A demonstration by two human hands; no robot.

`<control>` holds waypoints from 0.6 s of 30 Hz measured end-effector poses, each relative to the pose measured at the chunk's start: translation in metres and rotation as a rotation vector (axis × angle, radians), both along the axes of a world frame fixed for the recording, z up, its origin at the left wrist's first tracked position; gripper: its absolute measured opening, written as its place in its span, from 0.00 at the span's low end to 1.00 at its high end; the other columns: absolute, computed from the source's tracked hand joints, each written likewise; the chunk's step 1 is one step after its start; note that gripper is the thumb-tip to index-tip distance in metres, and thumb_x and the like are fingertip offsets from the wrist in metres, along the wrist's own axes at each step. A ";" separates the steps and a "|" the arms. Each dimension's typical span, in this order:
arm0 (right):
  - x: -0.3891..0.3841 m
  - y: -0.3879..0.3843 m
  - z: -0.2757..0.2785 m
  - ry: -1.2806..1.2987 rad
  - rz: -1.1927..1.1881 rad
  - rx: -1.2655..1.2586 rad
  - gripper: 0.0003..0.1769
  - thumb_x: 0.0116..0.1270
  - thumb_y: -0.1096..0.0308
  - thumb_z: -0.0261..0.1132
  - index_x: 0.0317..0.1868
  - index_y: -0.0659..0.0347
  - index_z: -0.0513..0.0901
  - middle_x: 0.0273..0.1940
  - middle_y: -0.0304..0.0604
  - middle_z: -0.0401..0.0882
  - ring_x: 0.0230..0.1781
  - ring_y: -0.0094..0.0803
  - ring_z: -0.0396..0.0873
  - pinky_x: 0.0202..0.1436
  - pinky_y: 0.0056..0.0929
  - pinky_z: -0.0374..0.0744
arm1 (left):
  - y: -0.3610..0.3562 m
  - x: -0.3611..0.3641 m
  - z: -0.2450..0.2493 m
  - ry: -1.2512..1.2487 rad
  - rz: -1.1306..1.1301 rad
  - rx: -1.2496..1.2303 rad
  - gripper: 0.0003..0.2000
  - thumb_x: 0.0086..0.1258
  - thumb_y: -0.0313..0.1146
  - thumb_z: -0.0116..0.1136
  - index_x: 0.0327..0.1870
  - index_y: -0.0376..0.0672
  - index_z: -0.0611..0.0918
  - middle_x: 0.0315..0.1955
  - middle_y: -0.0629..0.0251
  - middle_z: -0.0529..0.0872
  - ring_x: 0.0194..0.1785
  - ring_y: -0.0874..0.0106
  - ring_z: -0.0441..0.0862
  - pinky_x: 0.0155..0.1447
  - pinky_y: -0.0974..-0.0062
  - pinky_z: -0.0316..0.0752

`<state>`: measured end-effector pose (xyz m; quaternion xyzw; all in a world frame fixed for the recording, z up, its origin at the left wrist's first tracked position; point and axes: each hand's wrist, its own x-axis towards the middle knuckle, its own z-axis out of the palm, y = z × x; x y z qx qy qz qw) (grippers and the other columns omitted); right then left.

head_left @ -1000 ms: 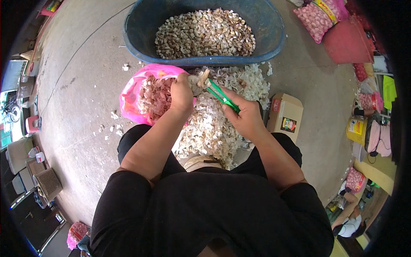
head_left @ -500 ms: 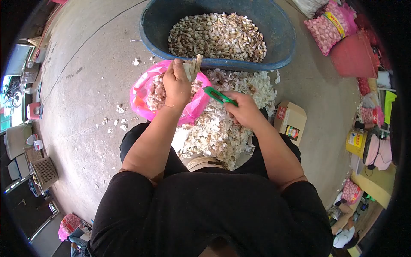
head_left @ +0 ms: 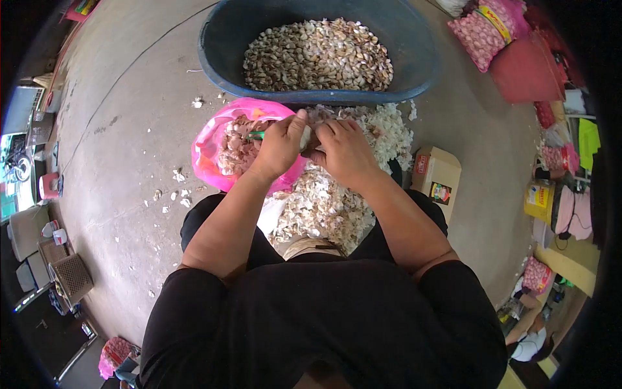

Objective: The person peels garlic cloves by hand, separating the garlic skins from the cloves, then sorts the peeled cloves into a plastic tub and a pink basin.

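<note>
My left hand (head_left: 280, 148) is closed around a pale garlic bulb (head_left: 304, 138) above a pink plastic bag (head_left: 206, 144) with garlic and skins inside. Against the bulb's right side, the curled fingers of my right hand (head_left: 346, 150) press close to my left. One end of a green utility knife (head_left: 256, 135) sticks out left of my left hand; the rest is hidden, and I cannot tell which hand grips it. Below my hands lies a heap of papery garlic skins (head_left: 324, 207).
A large blue tub (head_left: 223, 81) holding loose garlic cloves (head_left: 317, 55) stands just ahead. Right of my knee sits an open cardboard box (head_left: 444, 168). Farther right are a net sack of garlic (head_left: 476, 39) and a red sack or container (head_left: 528, 71). Skin scraps dot the concrete floor (head_left: 136, 175).
My right hand has moved left to meet my left hand at the bulb. The knife, previously showing in my right hand, is now mostly hidden, with a green end left of my left hand.
</note>
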<state>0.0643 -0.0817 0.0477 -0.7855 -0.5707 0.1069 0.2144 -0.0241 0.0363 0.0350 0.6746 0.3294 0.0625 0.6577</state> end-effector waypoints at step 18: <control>0.013 -0.077 -0.055 -0.173 -0.199 -0.275 0.15 0.58 0.58 0.55 0.35 0.63 0.76 0.26 0.50 0.75 0.31 0.46 0.75 0.37 0.40 0.73 | -0.022 0.042 -0.016 0.069 0.103 -0.846 0.23 0.66 0.54 0.31 0.37 0.44 0.73 0.21 0.61 0.79 0.20 0.70 0.75 0.21 0.75 0.67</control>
